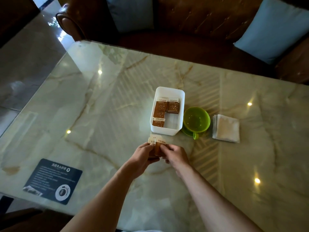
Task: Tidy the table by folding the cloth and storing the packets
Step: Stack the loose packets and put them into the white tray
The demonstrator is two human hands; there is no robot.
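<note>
A small bunch of brown packets (156,144) with white tops is held upright just in front of a white plastic box (182,97). My left hand (143,155) grips the bunch from the left and my right hand (175,154) pinches it from the right. More brown packets (173,106) lie inside the box, toward its far and left side. A folded white cloth (226,128) lies flat to the right, beyond a green cup.
A green cup (196,120) on a green saucer stands between the box and the cloth. A dark printed card (53,180) lies near the marble table's front left edge. A brown leather sofa (192,22) with light blue cushions (274,29) runs along the far side.
</note>
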